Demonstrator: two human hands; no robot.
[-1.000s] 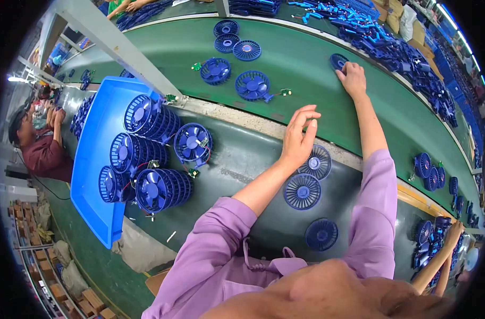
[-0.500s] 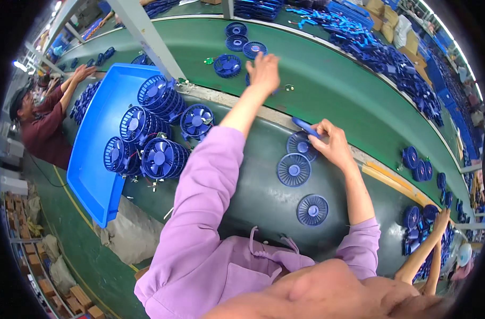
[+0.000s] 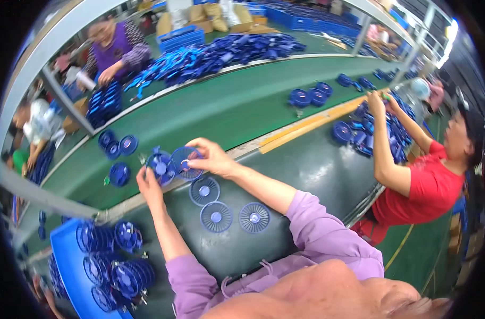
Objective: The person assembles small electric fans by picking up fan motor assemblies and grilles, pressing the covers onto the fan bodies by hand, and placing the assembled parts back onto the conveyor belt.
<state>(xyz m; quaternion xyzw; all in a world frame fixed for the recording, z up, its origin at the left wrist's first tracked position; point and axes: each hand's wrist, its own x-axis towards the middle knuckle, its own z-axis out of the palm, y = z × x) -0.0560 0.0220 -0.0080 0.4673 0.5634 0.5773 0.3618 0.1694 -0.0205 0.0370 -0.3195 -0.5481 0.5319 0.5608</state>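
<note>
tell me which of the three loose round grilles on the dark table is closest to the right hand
The top grille, just below the right hand. The other two grilles lie side by side lower down, nearer the person's body.

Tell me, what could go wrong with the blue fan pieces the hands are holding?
The left hand holds a fan body and the right hand a round grille, right at the green belt's edge. A slip might drop either onto it. A forearm could also nudge the three loose grilles.
</note>
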